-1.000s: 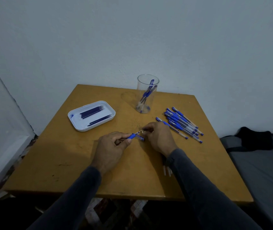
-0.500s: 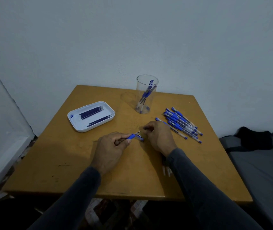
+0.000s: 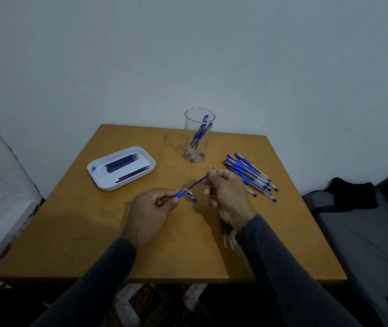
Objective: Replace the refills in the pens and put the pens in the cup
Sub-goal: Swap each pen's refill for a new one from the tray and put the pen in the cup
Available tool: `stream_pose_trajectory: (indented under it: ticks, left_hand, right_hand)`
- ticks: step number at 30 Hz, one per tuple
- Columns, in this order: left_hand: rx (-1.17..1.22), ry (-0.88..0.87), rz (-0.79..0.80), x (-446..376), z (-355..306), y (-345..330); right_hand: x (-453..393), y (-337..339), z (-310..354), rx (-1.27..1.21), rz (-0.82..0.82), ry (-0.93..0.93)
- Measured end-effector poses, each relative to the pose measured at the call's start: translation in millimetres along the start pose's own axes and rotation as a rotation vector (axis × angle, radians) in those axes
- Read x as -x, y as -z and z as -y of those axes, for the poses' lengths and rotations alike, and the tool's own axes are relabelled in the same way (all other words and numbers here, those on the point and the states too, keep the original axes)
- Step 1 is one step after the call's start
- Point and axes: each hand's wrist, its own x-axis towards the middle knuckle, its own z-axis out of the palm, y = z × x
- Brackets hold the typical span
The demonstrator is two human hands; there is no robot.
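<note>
- Two hands work one pen: left hand [image 3: 149,212] grips the pen [image 3: 179,194].
- Right hand [image 3: 227,192] pinches the refill [image 3: 197,183] (partly drawn out).
- Cup [image 3: 199,135] stands beyond both hands.

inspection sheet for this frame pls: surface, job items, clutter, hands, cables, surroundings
Surface: wooden table, worn, dark scuffs.
Job's things: clear cup upright at the far edge, a few pens inside; pile of pens lying right of it; white tray at left holding dark refills; pen barrel with a refill partly out.
Clutter: several refills loose by the right wrist; small pen part on the table.
Hands: left hand grips the barrel; right hand pinches the refill.
Cables: nothing seen.
Surroundings: plain wall; grey bedding with a dark item at right.
</note>
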Motion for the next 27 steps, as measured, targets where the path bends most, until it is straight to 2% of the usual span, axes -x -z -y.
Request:
stream_pose_trajectory:
  ticks: [5, 7, 10, 13, 27]
  left_hand:
    - [-0.038, -0.01, 0.01, 1, 0, -4]
    - [-0.036, -0.016, 0.005, 2, -5, -9]
    - [-0.006, -0.023, -0.003, 4, -14, -25]
    - [-0.021, -0.043, -0.013, 7, -24, -42]
    - [-0.107, -0.094, -0.024, 7, -21, -53]
  right_hand:
    - [-5, 28, 8, -0.098, -0.352, 0.147]
    - [-7, 45, 2, 0.153, -0.462, 0.175]
    - [-1, 59, -13, 0.668, -0.415, 0.194]
    - [4, 64, -28, 0.899, -0.364, 0.166]
    - [10, 60, -33, 1.104, -0.334, 0.137]
